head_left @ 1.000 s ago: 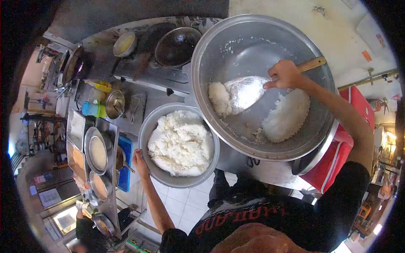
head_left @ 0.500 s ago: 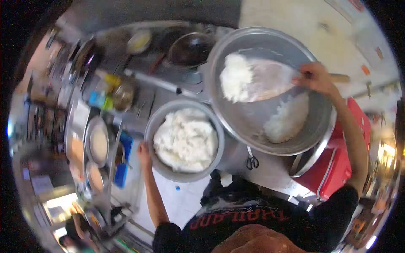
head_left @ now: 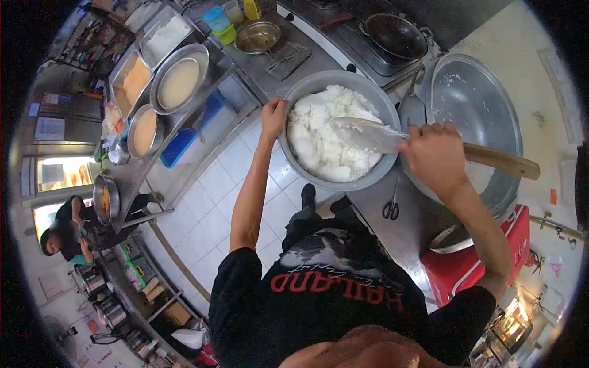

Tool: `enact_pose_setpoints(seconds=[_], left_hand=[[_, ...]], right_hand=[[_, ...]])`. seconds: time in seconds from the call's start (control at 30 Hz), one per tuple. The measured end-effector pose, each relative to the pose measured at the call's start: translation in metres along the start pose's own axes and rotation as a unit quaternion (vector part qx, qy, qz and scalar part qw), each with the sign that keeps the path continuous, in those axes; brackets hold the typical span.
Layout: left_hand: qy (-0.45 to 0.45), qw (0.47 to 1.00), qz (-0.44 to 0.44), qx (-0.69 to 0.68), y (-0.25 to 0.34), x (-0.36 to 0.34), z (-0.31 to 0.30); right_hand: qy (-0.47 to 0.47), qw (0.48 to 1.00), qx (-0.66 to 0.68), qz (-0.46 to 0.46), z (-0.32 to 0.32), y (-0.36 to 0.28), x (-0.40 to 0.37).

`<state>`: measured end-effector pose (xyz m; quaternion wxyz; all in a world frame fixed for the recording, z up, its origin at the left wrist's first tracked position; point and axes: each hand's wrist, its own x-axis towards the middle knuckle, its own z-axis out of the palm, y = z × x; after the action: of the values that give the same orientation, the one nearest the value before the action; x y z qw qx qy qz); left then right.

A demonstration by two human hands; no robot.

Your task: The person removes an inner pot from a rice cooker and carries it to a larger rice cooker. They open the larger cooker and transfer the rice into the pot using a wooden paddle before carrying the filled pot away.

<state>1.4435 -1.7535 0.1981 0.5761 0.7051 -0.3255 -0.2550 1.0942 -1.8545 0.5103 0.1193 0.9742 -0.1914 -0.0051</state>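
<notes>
My right hand (head_left: 434, 153) is wrapped round the lower handle of a large flat paddle (head_left: 368, 134). The paddle's blade lies on the white rice-like food in a grey basin (head_left: 390, 116). At the basin's left rim, my left hand (head_left: 273, 115) grips the edge with closed fingers. To the right stands a large metal bowl (head_left: 469, 101), with a few white grains on its inner wall and more white food low inside, partly hidden behind my right hand and the paddle handle.
Black scissors (head_left: 391, 210) lie on the counter below the basin. A dark wok (head_left: 396, 38) sits on the stove behind. Trays and bowls line the left shelf, and a red cooler (head_left: 451, 270) stands at lower right. Another person (head_left: 67, 230) is at far left.
The paddle, loaded with white food over the metal bowl before, has moved left into the grey basin with my right hand. The view has turned, and my left hand now holds the rim.
</notes>
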Motion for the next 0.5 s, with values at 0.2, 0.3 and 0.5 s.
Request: enact_pose_setpoints(seconds=[0.2, 0.3, 0.5], left_hand=[[-0.028, 0.933, 0.11, 0.341, -0.014, -0.009, -0.007], [-0.032, 0.936, 0.179, 0.301, -0.051, -0.001, -0.018], [0.026, 0.999, -0.022, 0.028, -0.017, 0.003, -0.004]], right_hand=[[-0.018, 0.994, 0.071, 0.08, 0.011, -0.019, -0.014], [-0.003, 0.985, 0.146, 0.092, 0.041, -0.016, -0.043], [-0.096, 0.912, -0.003, 0.398, -0.075, 0.086, -0.122]])
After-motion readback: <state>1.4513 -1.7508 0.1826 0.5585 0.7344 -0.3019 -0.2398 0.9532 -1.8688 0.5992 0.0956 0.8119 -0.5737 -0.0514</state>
